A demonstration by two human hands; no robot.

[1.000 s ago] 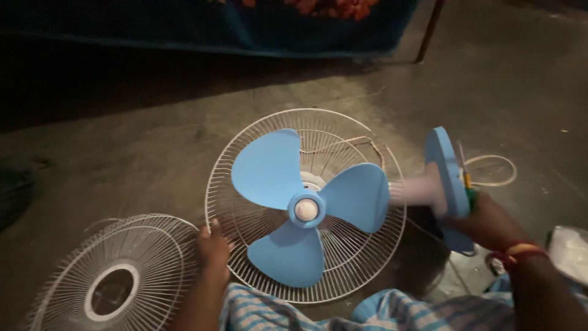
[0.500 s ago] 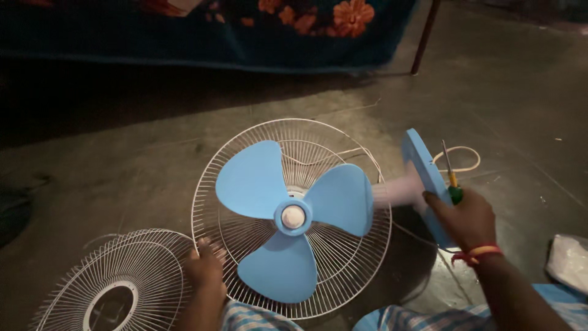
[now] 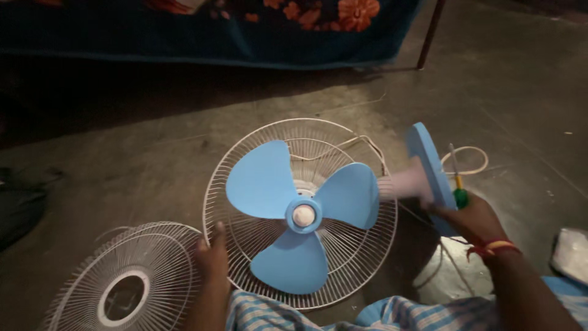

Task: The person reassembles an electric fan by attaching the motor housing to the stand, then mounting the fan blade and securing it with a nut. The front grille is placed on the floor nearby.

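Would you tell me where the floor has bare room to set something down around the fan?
Bare floor lies between the rear guard, the detached front grille and the bed cloth. It is crowded by the right hand: blue base, screwdriver, cord.

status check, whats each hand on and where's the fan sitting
Left hand on rim of rear guard. Right hand holds blue base plus green-handled screwdriver. Fan lies on floor, blue blades facing up. Loose front guard by left hand.

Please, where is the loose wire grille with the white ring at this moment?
In the head view, the loose wire grille lies flat on the floor at the lower left, just left of the left hand and beside the blue-bladed fan.
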